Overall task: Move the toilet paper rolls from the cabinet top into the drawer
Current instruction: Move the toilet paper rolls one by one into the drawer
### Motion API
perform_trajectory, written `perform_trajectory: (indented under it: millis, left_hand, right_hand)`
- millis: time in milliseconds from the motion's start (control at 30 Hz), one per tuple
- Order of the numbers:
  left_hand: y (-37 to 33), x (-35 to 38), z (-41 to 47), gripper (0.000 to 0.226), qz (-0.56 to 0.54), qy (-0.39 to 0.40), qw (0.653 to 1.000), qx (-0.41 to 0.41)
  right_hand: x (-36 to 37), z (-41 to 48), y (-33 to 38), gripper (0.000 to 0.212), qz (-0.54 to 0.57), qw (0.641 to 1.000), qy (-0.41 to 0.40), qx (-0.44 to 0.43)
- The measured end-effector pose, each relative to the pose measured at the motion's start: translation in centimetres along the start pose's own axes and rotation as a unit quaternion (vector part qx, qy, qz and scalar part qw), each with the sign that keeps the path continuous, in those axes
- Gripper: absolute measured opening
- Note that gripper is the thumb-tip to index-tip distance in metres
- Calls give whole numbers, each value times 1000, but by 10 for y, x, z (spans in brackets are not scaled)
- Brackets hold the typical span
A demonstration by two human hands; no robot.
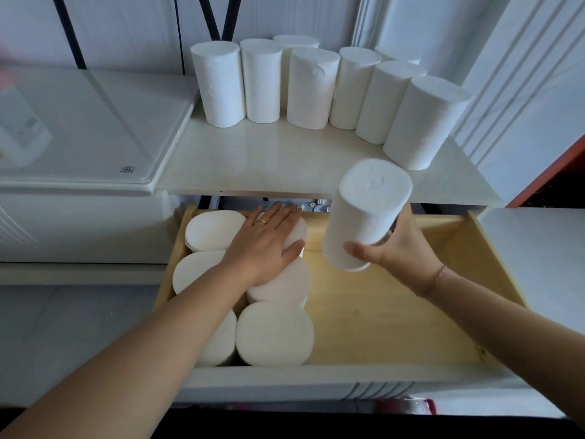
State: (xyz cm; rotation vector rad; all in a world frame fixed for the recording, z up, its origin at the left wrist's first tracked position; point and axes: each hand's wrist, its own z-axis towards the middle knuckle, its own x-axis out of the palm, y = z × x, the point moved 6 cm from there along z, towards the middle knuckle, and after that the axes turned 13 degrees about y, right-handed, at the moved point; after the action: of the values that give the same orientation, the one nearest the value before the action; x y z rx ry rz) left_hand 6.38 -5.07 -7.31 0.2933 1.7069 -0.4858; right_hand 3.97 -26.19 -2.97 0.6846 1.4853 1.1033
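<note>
Fingers (357, 251) of right hand (397, 248) half hidden behind gripped roll (367, 213); left hand (266, 245) flat, covering drawer rolls (273, 332).

The white cabinet top (269, 160) carries a close cluster of toilet paper rolls (311, 88) standing upright along its back and right side, while just below it the open wooden drawer (380, 312) holds further rolls (273, 332) standing on end, packed together against its left wall.

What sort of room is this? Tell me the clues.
Probably a bathroom or laundry corner: toilet paper rolls on a white cabinet top, more packed in its open drawer, a white appliance lid beside it.
</note>
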Motion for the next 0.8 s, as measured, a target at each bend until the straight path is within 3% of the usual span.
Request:
perform_trajectory:
  millis: [267, 600, 800]
  left_hand:
    - [-2, -5, -2, 59, -11, -23, 1000, 3]
    - [0, -1, -1, 57, -9, -20, 1000, 11]
    - [2, 2, 1, 57, -1, -14, 1000, 16]
  right_hand:
    - [24, 2, -60, 99, -5, 994, 55, 97]
    - [40, 4, -89, 98, -54, 990, 30, 123]
    - [43, 3, -93, 106, -39, 982, 64, 175]
